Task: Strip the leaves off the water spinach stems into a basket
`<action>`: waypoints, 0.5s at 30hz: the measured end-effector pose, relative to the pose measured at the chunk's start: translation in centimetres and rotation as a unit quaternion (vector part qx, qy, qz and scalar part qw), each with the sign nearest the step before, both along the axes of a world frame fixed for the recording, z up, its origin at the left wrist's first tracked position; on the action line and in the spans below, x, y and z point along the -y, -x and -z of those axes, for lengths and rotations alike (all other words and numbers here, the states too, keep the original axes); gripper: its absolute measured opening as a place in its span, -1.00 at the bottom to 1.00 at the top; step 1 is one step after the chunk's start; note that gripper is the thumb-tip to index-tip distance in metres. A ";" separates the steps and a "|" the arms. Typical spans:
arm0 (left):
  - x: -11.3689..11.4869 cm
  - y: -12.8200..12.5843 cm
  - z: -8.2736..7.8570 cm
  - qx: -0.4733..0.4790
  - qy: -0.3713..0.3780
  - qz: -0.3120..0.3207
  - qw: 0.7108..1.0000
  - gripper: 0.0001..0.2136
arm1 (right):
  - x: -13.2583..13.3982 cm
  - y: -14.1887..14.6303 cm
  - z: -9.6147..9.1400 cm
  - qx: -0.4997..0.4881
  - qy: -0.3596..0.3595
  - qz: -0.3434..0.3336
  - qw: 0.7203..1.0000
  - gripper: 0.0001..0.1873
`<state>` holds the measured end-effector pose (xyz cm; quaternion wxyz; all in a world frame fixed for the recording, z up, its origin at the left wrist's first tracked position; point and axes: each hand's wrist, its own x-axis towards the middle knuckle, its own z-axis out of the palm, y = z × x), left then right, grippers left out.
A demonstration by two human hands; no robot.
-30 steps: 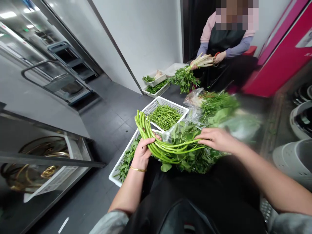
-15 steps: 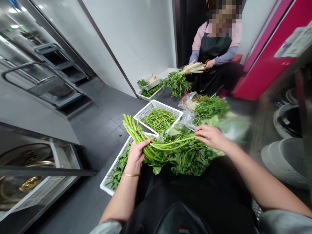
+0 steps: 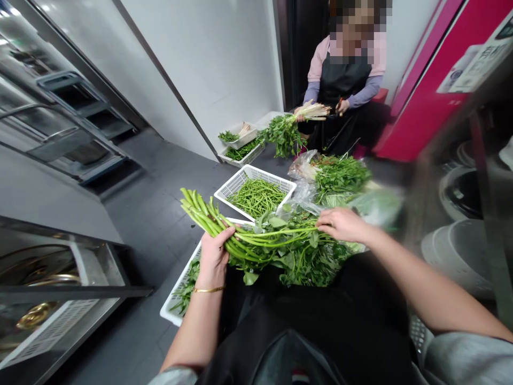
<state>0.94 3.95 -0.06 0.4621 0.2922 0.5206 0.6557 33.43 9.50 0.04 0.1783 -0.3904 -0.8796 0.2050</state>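
My left hand is wrapped round a bunch of long green leafy-vegetable stems, whose cut ends stick out to the upper left. The stems run rightward to my right hand, which pinches some of them further along, near the leaves. Broad green leaves hang below the stems, over my lap. Under my left forearm lies a white plastic basket with cut leafy greens, partly hidden by the arm. Just beyond the bunch, a second white basket holds a heap of green beans or short cut stems.
A co-worker sits opposite, holding a bunch of greens with pale roots. Bagged herbs lie on the floor between us. Small white trays stand by the wall. A metal shelf is at left, white buckets at right.
The view has turned slightly, so most things sit a little further left. My hands keep hold of the same stems, with the left hand's bunch tipped slightly flatter.
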 end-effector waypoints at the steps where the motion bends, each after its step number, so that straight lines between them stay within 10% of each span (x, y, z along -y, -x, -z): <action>1: 0.1 -0.3 0.1 0.002 -0.007 -0.013 1.000 -0.75 | 0.0 0.2 0.6 -0.069 0.022 0.041 0.996 -0.79; 8: 0.6 -3.7 0.7 0.043 -0.013 -0.004 0.999 -0.79 | -1.1 2.7 4.4 -0.535 0.254 0.288 0.752 -0.70; 15: 0.7 -3.4 0.4 0.050 -0.016 -0.008 0.999 -0.80 | -3.7 -1.4 2.4 -0.578 0.160 0.339 0.725 -0.71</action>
